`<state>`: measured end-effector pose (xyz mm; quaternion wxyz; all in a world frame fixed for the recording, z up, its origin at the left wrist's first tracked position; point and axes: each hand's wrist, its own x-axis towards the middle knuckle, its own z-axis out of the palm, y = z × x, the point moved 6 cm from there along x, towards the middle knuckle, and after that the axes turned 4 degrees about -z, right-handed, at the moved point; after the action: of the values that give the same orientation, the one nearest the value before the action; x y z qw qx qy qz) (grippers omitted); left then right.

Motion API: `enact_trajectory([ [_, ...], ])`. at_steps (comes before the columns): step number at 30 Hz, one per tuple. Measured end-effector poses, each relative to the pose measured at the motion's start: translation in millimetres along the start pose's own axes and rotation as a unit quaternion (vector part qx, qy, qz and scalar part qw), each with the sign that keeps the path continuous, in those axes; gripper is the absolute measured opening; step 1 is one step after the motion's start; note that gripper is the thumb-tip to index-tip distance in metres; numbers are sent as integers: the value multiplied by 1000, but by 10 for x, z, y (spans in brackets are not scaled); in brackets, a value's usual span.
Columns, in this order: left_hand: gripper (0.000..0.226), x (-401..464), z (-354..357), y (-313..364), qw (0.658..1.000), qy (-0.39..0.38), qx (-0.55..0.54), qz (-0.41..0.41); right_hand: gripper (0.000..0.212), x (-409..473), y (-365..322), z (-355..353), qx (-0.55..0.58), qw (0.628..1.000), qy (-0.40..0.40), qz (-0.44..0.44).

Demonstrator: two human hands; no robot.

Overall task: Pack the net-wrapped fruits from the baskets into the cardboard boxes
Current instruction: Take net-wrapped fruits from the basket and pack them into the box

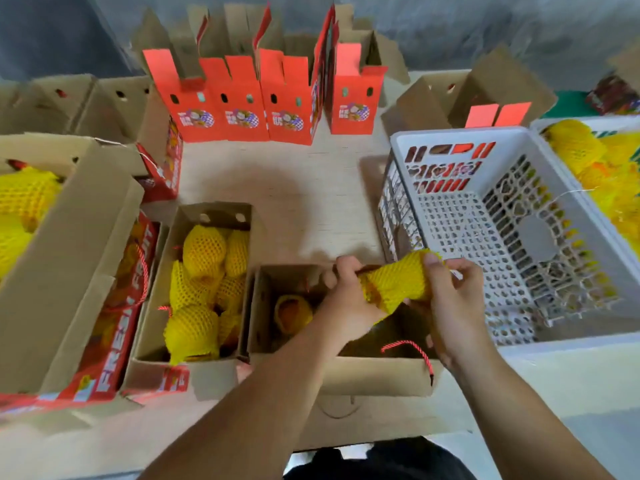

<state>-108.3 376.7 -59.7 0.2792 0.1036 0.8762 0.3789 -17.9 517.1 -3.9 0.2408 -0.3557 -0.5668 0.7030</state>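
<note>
Held fruit: a net-wrapped fruit (398, 284) lies crosswise between the two hands, above the near cardboard box (346, 374); its left end sits in the left hand (346, 296), its right end in the right hand (450, 303)
Left hand: fingers curled round the fruit's left end from above, knuckles toward the camera; it grips the net where the mesh gapes
Right hand: thumb pressed on top of the right end, fingers wrapped beneath and behind; it grips the fruit
Look of the fruit: yellow foam mesh sleeve, oblong; at the left end the net is open and darker orange skin shows through; the picture is a little blurred there
Near box: open at the top, brown inside; one wrapped fruit (292, 311) lies at its left end, its orange top showing; a red cord handle (412, 349) loops over the near right wall
Filled box (152, 341): just left of the near box, touching it; packed with yellow netted fruits (204, 258)
Large carton (69, 271): far left, flap raised, more yellow netted fruit inside
White basket (450, 143): right of the hands, perforated, tilted; its floor shows bare
Second basket (633, 244): at the right edge, holding yellow netted fruits (575, 147)
Red boxes (242, 112): upright in a row at the far side of the table (294, 188), flaps raised
</note>
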Motion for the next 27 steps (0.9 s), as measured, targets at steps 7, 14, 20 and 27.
enact_trajectory([
  [7,79,11,257,-128,990,-33,130,38,21,-165,-8,-99,-158,972,-40,-167],
  [14,41,-239,-111,-151,898,-123,-421,-45,15,-199,15,-12,-155,972,-81,-156],
  [20,52,-441,-100,-126,906,-217,-362,19,13,-271,-14,252,-151,959,-207,-124],
  [27,48,-479,-174,-165,899,-182,-398,17,43,-273,-172,548,-306,906,-238,-169],
])
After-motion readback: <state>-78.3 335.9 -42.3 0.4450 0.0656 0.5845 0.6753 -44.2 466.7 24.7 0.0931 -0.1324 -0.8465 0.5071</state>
